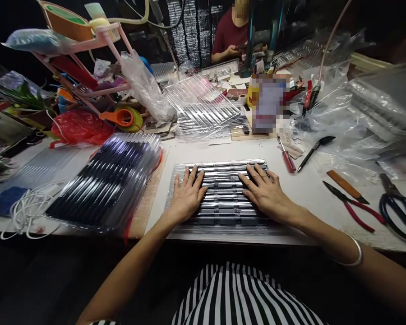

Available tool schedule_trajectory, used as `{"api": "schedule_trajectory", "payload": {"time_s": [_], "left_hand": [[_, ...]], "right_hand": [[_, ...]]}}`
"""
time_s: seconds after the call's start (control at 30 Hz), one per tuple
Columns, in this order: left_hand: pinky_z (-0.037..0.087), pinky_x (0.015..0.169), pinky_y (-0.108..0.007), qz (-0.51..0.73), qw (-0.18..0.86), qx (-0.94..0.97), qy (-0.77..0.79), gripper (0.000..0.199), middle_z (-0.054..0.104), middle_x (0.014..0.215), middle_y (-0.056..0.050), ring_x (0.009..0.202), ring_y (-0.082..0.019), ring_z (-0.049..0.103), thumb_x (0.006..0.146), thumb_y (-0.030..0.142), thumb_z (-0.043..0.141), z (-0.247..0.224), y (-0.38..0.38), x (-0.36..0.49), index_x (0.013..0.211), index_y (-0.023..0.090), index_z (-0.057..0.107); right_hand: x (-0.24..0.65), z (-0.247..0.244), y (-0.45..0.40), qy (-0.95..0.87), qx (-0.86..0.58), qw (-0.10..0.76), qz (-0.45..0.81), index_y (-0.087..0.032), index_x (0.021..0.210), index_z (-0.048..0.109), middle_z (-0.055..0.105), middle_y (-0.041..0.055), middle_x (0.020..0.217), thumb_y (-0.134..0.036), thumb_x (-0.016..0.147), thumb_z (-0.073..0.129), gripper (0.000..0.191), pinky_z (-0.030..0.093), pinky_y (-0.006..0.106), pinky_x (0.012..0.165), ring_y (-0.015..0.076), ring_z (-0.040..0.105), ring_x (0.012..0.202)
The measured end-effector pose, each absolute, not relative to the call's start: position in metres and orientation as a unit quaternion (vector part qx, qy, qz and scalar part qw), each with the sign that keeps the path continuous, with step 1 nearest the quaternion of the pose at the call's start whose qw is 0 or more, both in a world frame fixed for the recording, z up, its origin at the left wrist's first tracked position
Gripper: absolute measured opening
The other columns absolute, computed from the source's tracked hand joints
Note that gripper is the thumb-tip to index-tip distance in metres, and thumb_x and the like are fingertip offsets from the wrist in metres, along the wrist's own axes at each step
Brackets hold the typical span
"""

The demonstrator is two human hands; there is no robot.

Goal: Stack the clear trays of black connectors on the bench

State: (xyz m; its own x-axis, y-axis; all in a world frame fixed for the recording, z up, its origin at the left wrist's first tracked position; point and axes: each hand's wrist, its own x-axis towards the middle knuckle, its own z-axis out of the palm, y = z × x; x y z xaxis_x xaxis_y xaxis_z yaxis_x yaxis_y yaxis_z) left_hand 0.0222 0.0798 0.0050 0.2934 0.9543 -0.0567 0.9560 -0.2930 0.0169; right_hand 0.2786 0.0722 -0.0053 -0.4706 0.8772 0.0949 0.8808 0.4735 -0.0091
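Observation:
In front of me a clear plastic tray (pixel 171 198) lies flat on the white work surface, its rows filled with dark strip-shaped parts (pixel 225 198). My left hand (pixel 186 194) rests flat on the left part of the rows, fingers spread and pointing away from me. On the right part my right hand (pixel 265 192) lies the same way, palm down with fingers apart. Neither hand grips anything. To the left sits a stack of similar clear trays (pixel 101 185) with dark strips in them. The hands cover both ends of several rows.
On the right lie a red-handled screwdriver (pixel 287 159), a black tool (pixel 315 152), red-handled pliers (pixel 353 205) and scissors (pixel 397 207). A white cable (pixel 30 210) is coiled at left. Behind are clear empty trays (pixel 206 108), a pink rack (pixel 84 45) and a person (pixel 230 34) across the table.

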Motion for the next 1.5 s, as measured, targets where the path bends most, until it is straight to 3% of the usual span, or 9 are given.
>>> {"api": "schedule_trajectory", "payload": {"time_s": [0.17, 0.43, 0.6, 0.83, 0.97, 1.13, 1.23, 1.4, 1.5], "left_hand": [[0.005, 0.111, -0.057, -0.050, 0.066, 0.806, 0.585, 0.075, 0.001, 0.156, -0.011, 0.142, -0.031, -0.002, 0.089, 0.062, 0.028, 0.011, 0.083, 0.024, 0.148, 0.019, 0.011], [0.004, 0.105, -0.067, -0.030, 0.082, 0.837, 0.540, 0.094, -0.001, 0.156, -0.014, 0.140, -0.038, -0.006, 0.076, 0.075, 0.037, 0.014, 0.083, 0.020, 0.148, 0.022, 0.010], [0.007, 0.109, -0.062, 0.013, 0.052, 0.857, 0.513, 0.074, 0.018, 0.154, -0.011, 0.142, -0.031, 0.009, 0.085, 0.065, 0.036, 0.011, 0.080, 0.018, 0.145, 0.022, 0.027], [0.006, 0.111, -0.056, 0.000, 0.056, 0.861, 0.506, 0.065, 0.011, 0.155, -0.008, 0.143, -0.028, 0.006, 0.091, 0.057, 0.031, 0.012, 0.082, 0.018, 0.146, 0.024, 0.023], [0.010, 0.113, -0.051, 0.047, 0.062, 0.840, 0.537, 0.052, 0.022, 0.153, -0.005, 0.142, -0.024, 0.014, 0.094, 0.047, 0.030, 0.005, 0.077, 0.004, 0.142, 0.027, 0.033], [0.032, 0.107, -0.046, 0.126, 0.058, 0.762, 0.632, 0.052, 0.034, 0.147, -0.017, 0.136, -0.026, 0.030, 0.092, 0.033, 0.028, -0.006, 0.071, -0.036, 0.137, 0.010, 0.041], [0.036, 0.106, -0.042, 0.167, 0.073, 0.764, 0.619, 0.055, 0.045, 0.140, -0.016, 0.130, -0.025, 0.041, 0.089, 0.036, 0.030, -0.010, 0.077, -0.050, 0.132, 0.008, 0.048], [0.043, 0.102, -0.048, 0.214, 0.114, 0.801, 0.548, 0.046, 0.059, 0.126, 0.002, 0.117, -0.029, 0.054, 0.080, 0.045, 0.045, -0.013, 0.096, -0.013, 0.122, 0.032, 0.060], [0.044, 0.099, -0.058, 0.213, 0.138, 0.823, 0.508, 0.047, 0.047, 0.128, 0.027, 0.118, -0.032, 0.052, 0.075, 0.052, 0.048, -0.015, 0.100, 0.038, 0.121, 0.063, 0.045]], "right_hand": [[0.283, -0.008, 0.077, -0.874, -0.483, 0.038, -0.010, -0.015, 0.145, 0.030, 0.016, 0.0227, 0.150, -0.050, 0.094, 0.043, 0.063, 0.021, 0.057, 0.103, 0.0389, 0.006, 0.138], [0.291, 0.005, 0.086, -0.930, -0.356, 0.063, 0.072, -0.044, 0.141, 0.030, 0.002, 0.0077, 0.154, -0.061, 0.089, 0.047, 0.058, 0.014, 0.067, 0.100, 0.0424, 0.002, 0.137], [0.286, 0.000, 0.080, -0.928, -0.355, 0.100, 0.059, -0.030, 0.139, 0.041, 0.021, 0.0122, 0.150, -0.052, 0.091, 0.051, 0.054, 0.018, 0.060, 0.104, 0.0359, 0.016, 0.137], [0.280, -0.001, 0.077, -0.914, -0.386, 0.106, 0.064, -0.018, 0.145, 0.029, 0.024, 0.0121, 0.149, -0.057, 0.091, 0.045, 0.068, 0.016, 0.056, 0.108, 0.0312, 0.015, 0.138], [0.281, 0.000, 0.072, -0.905, -0.403, 0.116, 0.064, -0.018, 0.143, 0.032, 0.028, 0.0101, 0.148, -0.059, 0.091, 0.043, 0.067, 0.018, 0.056, 0.108, 0.0306, 0.019, 0.137], [0.288, -0.013, 0.039, -0.848, -0.502, 0.164, 0.049, -0.017, 0.140, 0.040, 0.026, 0.0122, 0.149, -0.038, 0.096, 0.040, 0.049, 0.024, 0.065, 0.101, 0.0385, 0.015, 0.137], [0.294, -0.021, -0.002, -0.799, -0.569, 0.189, 0.037, -0.013, 0.140, 0.039, 0.023, 0.0156, 0.150, -0.026, 0.096, 0.035, 0.046, 0.031, 0.058, 0.101, 0.0371, 0.016, 0.137], [0.318, -0.021, -0.081, -0.684, -0.632, 0.347, 0.115, -0.022, 0.135, 0.046, 0.036, 0.0098, 0.146, -0.031, 0.095, 0.046, 0.041, 0.030, 0.055, 0.106, 0.0321, 0.027, 0.134], [0.345, -0.024, -0.123, -0.482, -0.695, 0.498, 0.189, -0.029, 0.138, 0.040, 0.043, 0.0097, 0.137, -0.043, 0.086, 0.061, 0.058, 0.036, 0.053, 0.103, 0.0311, 0.045, 0.121]]}}
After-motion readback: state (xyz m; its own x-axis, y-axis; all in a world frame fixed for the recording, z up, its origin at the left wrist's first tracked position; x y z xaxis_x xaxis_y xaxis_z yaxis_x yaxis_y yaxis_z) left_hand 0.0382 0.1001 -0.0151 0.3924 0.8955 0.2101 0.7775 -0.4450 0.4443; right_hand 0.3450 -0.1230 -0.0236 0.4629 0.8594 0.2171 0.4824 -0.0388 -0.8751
